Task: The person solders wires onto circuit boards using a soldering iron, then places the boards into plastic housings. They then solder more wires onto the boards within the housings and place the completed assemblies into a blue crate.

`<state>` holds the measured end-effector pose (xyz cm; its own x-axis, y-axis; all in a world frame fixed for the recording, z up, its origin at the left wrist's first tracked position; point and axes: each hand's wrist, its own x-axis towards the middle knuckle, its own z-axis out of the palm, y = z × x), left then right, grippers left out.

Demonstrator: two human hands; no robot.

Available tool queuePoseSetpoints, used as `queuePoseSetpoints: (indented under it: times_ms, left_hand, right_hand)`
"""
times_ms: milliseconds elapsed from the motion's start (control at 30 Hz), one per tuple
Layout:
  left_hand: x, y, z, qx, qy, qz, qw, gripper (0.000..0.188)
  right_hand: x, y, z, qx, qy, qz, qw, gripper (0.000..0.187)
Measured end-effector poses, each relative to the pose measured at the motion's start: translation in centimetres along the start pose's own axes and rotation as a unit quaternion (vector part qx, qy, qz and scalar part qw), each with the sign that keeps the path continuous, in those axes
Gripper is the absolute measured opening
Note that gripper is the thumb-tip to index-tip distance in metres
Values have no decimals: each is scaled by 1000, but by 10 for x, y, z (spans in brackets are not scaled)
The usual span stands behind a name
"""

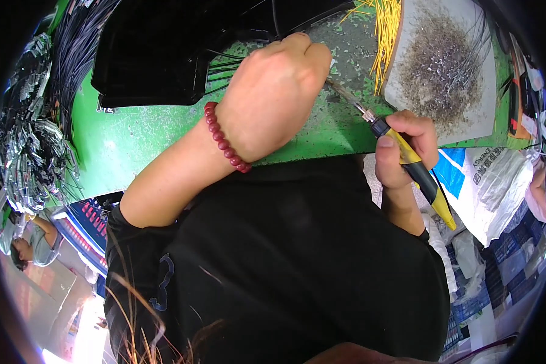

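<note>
My right hand [406, 145] grips a soldering iron [428, 185] by its yellow and black handle, thumb and fingers wrapped round it. The iron's tip points up and left, ending beside the far side of my left hand [276, 94]. That hand is closed over the worktop with its back turned up, so its fingertips and whatever they pinch are hidden. A thin black wire [276, 18] runs down to its knuckles from above. Several dark wires [221, 76] lie on the green worktop [127, 139] just left of it.
A large black tray [145, 54] stands at the far left, with bundled black cables [82, 60] beyond it. Yellow wires [385, 36] lie near a pale board [400, 91] strewn with grey debris. Orange-handled tools [515, 115] lie far right. White sacks [491, 182] hang below; another person [42, 242] sits left.
</note>
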<state>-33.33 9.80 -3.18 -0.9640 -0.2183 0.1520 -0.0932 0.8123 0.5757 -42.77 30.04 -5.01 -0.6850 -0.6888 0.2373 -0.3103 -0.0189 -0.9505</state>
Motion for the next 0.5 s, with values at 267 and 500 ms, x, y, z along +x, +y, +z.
queuePoseSetpoints:
  times_ms: [267,500]
  left_hand:
    - [-1,0,-1,5,6,5,1000,9]
    - [-1,0,0,14,4,7,1000,8]
  right_hand:
    - [1,0,1,-18,-12,-10,1000,25]
    - [0,1,-1,15,1,-5,1000,24]
